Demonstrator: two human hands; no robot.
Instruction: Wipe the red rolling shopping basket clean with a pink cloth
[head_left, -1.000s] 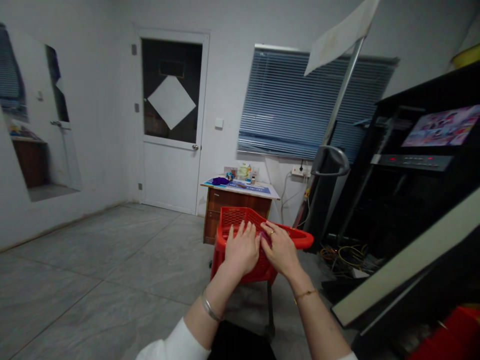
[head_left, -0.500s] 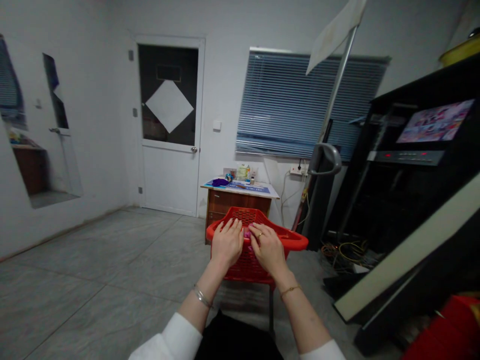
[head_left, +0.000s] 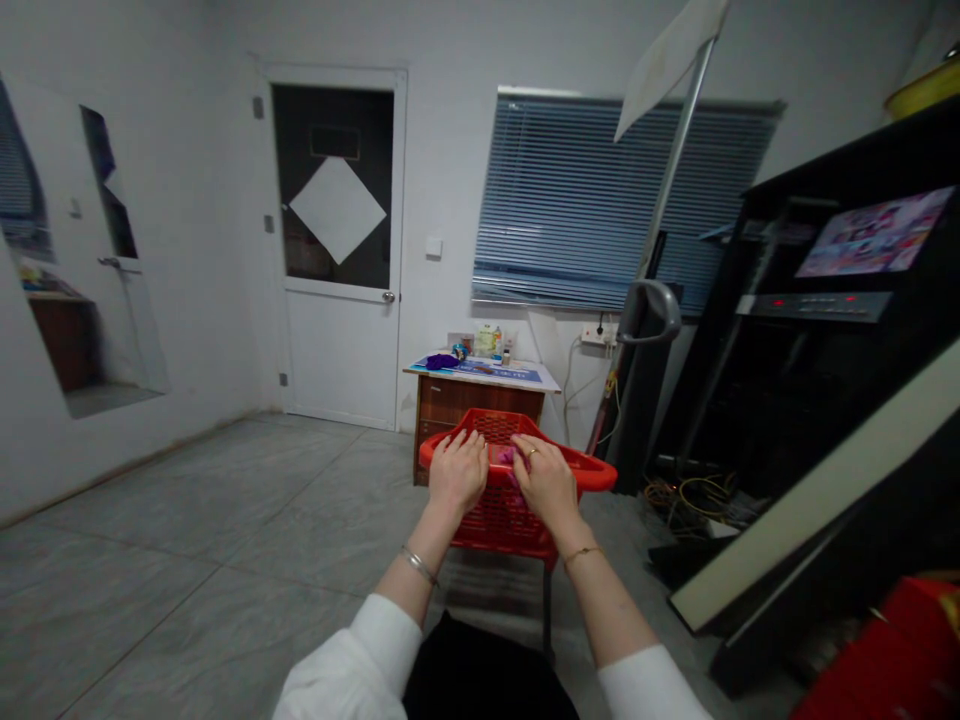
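In front of me is a red plastic shopping cart point(head_left: 510, 510) with a lattice basket and a wide handle bar point(head_left: 597, 474). My left hand point(head_left: 459, 470) rests over the left part of the bar, its fingers bent across the top and gripping it. A crumpled pink-purple cloth point(head_left: 513, 458) sticks out beneath the fingers of my right hand point(head_left: 546, 482), which presses it against the bar a little right of the middle. Part of the cloth hangs down behind the bar. My right palm hides the rest of it.
Beyond the cart stands a small wooden desk point(head_left: 480, 402) with a purple cloth point(head_left: 442, 362) and bottles on top. A white door point(head_left: 341, 350) is behind to the left. At right are a black rack point(head_left: 825, 370), loose cables point(head_left: 697, 495) and a leaning pale board point(head_left: 810, 500).
My right hand has slid rightward along the bar with the pink-purple cloth, widening the gap between my hands. My left hand keeps its hold on the bar. The view has shifted slightly.
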